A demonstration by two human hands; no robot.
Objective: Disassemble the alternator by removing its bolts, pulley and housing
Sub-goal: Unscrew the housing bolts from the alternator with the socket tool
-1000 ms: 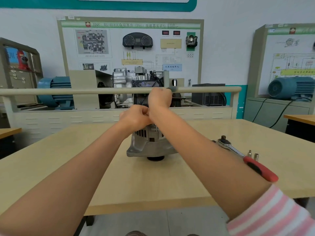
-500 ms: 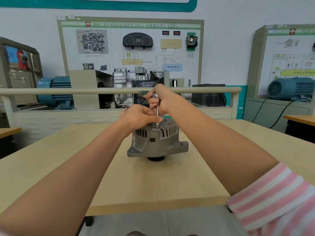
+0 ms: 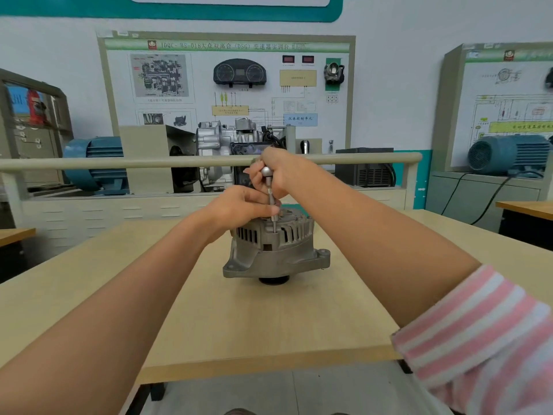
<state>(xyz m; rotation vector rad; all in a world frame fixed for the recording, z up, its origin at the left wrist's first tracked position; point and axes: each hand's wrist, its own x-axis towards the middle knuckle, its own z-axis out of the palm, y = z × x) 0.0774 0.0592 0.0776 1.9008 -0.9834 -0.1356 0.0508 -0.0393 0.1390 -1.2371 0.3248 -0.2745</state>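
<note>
I see the wooden table (image 3: 269, 324) nearest me, with the alternator (image 3: 275, 253) standing on it near the middle, pulley side down. My left hand (image 3: 239, 206) rests on its top, fingertips pinching the thin tool shaft (image 3: 273, 214). Just beyond, my right hand (image 3: 276, 172) grips the tool's rounded metal head (image 3: 266, 171). Farther back a beige rail (image 3: 119, 162) crosses before the training board (image 3: 227, 85)
</note>
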